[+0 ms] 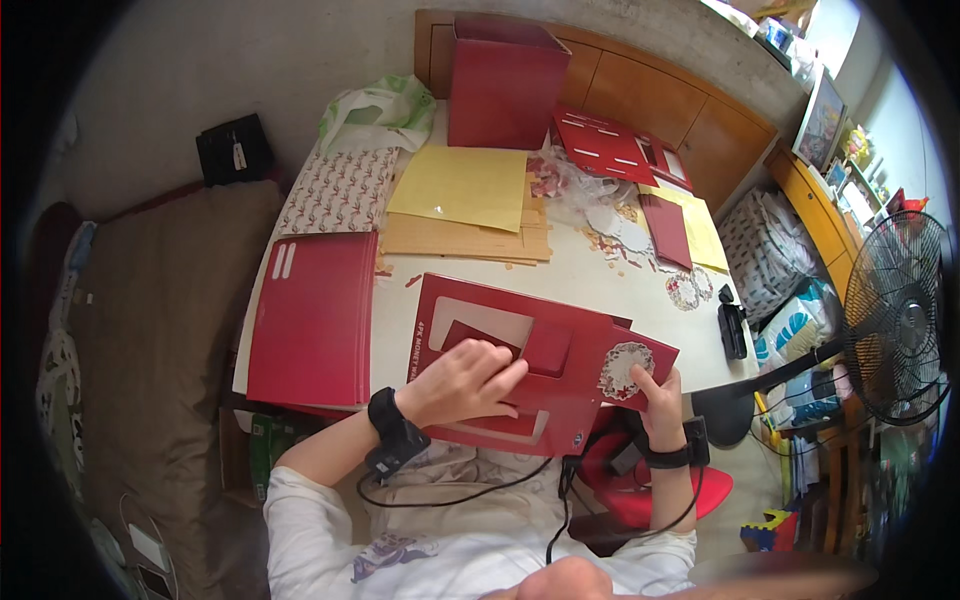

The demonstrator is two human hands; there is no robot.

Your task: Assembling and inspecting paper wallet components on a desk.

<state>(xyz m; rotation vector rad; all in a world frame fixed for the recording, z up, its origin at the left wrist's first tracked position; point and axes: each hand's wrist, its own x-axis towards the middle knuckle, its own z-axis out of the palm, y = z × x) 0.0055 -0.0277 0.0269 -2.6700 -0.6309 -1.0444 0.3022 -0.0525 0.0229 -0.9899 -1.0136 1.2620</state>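
A red cardboard sheet with cut-out windows [585, 400] is tilted over the near table edge, in front of my body. My left hand [460, 385] lies over it with bent fingers apart, the fingertips by the upper window. At the sheet's right end, my right hand [660, 405] pinches a smaller red card [655, 355]. Its thumb presses on a round, white, lacy-edged paper piece [625, 368] on that card. Whether the smaller card is joined to the sheet, I cannot tell. Both wrists wear black straps with cables.
Stacked red sheets [310, 330] lie at the table's left, below patterned paper [340, 190]. Yellow paper [465, 185] tops brown cardboard. Behind stand a red box [505, 85] and a plastic bag [375, 115]. Round paper pieces [615, 228] lie right, near a black device [733, 330]. A fan [905, 315] stands farther right.
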